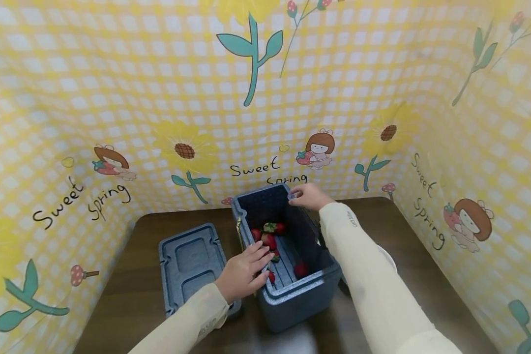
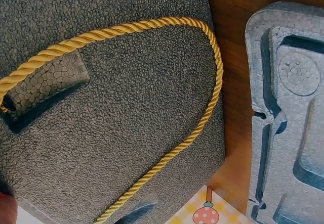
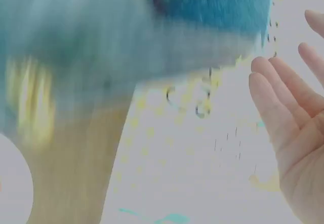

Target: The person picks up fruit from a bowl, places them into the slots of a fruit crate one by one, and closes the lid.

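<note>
A blue-grey foam box [image 1: 301, 309] stands without its lid on the table, several strawberries [image 1: 269, 241] lying on its ribbed floor. My left hand [image 1: 244, 273] rests over the near left rim, fingers extended across the edge. At the far right corner, my right hand [image 1: 310, 196] has its fingertips by the rim. In the right wrist view the same hand [image 3: 304, 128] has fairly straight fingers beside the blurred box, holding nothing. A twisted yellow rope [image 2: 152, 24] hangs along the box's outer wall in the left wrist view.
The recessed foam lid [image 1: 194, 255] lies flat on the dark wooden table [image 1: 128, 280], left of the box. A white round edge [image 3: 12, 183] shows at the lower left of the right wrist view. Checked yellow cloth [image 1: 265, 118] surrounds the table at the back and sides.
</note>
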`<state>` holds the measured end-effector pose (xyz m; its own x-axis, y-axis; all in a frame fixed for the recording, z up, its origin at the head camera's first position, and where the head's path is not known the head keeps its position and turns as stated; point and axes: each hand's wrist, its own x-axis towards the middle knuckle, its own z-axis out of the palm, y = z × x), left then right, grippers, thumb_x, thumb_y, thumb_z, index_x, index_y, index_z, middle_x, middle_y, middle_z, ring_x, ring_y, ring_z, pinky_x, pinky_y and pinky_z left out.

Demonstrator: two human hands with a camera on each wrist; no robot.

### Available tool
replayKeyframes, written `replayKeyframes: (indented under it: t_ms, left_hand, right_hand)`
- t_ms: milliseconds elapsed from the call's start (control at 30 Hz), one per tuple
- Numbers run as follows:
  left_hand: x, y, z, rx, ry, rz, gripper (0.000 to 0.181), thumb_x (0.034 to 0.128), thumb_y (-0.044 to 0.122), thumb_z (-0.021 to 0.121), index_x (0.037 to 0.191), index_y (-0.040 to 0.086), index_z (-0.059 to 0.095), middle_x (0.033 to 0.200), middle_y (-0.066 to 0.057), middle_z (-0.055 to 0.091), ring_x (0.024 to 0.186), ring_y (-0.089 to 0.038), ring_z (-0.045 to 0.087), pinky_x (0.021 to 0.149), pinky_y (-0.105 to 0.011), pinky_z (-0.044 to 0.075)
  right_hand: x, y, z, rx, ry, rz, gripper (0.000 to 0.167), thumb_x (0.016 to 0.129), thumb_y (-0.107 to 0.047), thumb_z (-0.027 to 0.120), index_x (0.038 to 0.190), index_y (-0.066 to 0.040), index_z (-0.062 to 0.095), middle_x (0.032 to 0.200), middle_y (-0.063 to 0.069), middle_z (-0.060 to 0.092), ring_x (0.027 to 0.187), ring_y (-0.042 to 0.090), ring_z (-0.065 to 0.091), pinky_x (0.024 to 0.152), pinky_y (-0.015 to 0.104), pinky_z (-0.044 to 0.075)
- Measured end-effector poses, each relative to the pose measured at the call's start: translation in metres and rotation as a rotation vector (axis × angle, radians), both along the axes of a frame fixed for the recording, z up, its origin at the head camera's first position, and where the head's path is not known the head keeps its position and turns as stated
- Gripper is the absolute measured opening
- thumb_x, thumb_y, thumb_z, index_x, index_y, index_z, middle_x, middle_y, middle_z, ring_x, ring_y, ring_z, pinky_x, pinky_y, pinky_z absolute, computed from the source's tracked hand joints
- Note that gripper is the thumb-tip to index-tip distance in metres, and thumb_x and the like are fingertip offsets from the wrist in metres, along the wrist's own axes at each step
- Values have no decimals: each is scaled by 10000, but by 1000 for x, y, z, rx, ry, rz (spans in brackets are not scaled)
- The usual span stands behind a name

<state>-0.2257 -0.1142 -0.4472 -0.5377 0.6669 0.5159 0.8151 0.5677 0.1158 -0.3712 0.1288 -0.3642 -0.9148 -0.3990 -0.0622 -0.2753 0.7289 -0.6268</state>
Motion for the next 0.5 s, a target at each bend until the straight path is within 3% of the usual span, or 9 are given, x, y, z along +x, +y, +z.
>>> replayKeyframes:
  t_ms: [133, 300, 433, 500]
  left_hand:
    - [-1, -1, 1, -2, 4, 4, 395, 876, 233, 617, 1216, 38, 663, 1242, -126, 631, 1232, -286, 532, 956, -412, 458]
    - [-3, -1, -1, 4, 1, 2, 386, 910, 258, 583, 1222, 44, 661, 1251, -121, 626, 1238, -279, 526, 963, -411, 451]
    - [-3, 0, -4, 14, 4, 3, 383, 925, 272, 565, 1220, 48, 663, 1250, -122, 627, 1235, -284, 528, 956, -413, 456]
    - [-3, 0, -4, 25, 14, 1, 382, 938, 280, 548, 1213, 42, 666, 1244, -126, 629, 1230, -289, 532, 952, -417, 458]
  right_hand:
    - [2, 32, 2, -57, -1, -35, 422, 887, -133, 637, 1236, 97, 577, 1084, 254, 651, 799, 265, 646, 701, 340, 531]
    - [14, 70, 12, -48, -115, -109, 465, 919, -151, 603, 1290, 113, 510, 1137, 284, 607, 681, 173, 568, 625, 292, 499]
    - [21, 96, 18, 17, -129, -142, 475, 935, -182, 589, 1294, 115, 496, 1113, 291, 601, 701, 223, 573, 629, 333, 509]
    - [24, 107, 18, 73, -92, -140, 476, 933, -208, 592, 1277, 112, 516, 1119, 291, 609, 793, 273, 606, 696, 370, 522]
